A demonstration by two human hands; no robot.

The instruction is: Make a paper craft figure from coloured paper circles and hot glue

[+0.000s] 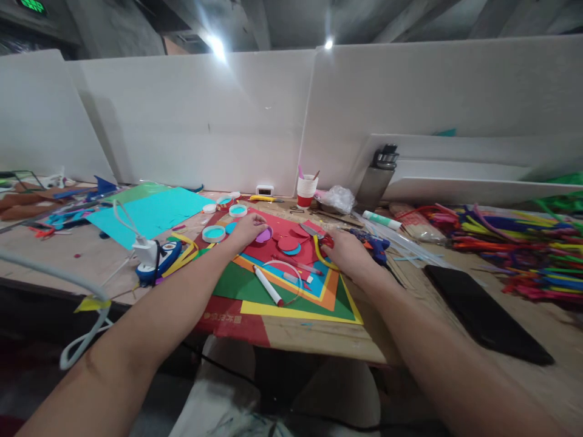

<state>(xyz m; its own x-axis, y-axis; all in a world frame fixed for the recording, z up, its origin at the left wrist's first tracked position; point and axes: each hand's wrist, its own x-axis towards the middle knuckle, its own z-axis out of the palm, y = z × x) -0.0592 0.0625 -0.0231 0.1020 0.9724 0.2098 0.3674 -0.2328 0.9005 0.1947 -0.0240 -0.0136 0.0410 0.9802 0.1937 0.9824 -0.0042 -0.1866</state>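
Note:
My left hand (250, 229) is over the red sheet (273, 221), its fingers closed at the edge of a purple paper circle (264, 235). On the right, my right hand (339, 246) is closed around the handle side of a pair of scissors (314, 233) with a yellow grip; their blades point left and away from me. Between the hands lie red paper circles (289, 243) and a blue one (294, 250) partly under them. Nearer me, a white marker with a red end (268, 285) rests on stacked coloured sheets (291, 311). My fingertips are small and partly hidden.
Round white rings (214, 234) and a large cyan sheet (150, 212) lie left. A blue-and-white power strip (159, 261) trails cables. Paper cups (306, 191) and a bottle (376, 179) stand behind. On the right are a glue gun (374, 244), black phone (487, 312) and pipe cleaners (510, 243).

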